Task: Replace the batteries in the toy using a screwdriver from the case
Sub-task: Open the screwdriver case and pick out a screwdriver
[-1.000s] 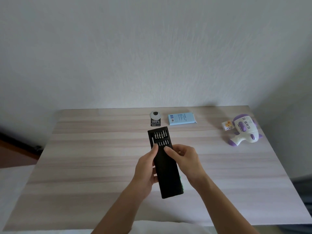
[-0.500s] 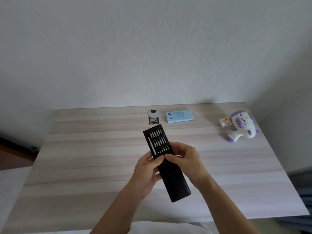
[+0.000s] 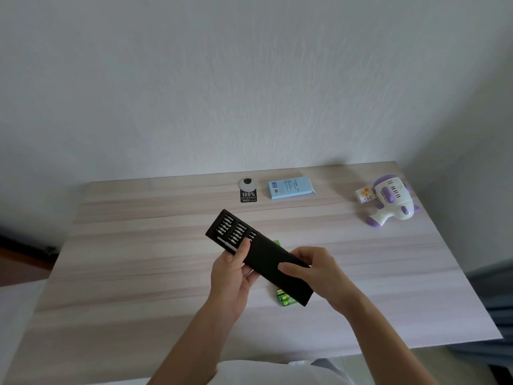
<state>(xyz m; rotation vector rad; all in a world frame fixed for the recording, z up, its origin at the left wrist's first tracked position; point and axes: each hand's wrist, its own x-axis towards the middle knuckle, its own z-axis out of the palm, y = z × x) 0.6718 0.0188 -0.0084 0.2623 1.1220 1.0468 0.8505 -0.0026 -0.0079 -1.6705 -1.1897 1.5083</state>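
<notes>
Prob. home rm: plain white textured wall (image 3: 249,79), light wood-grain counter (image 3: 138,245) w/ toy (image 3: 391,200) on it.
</notes>
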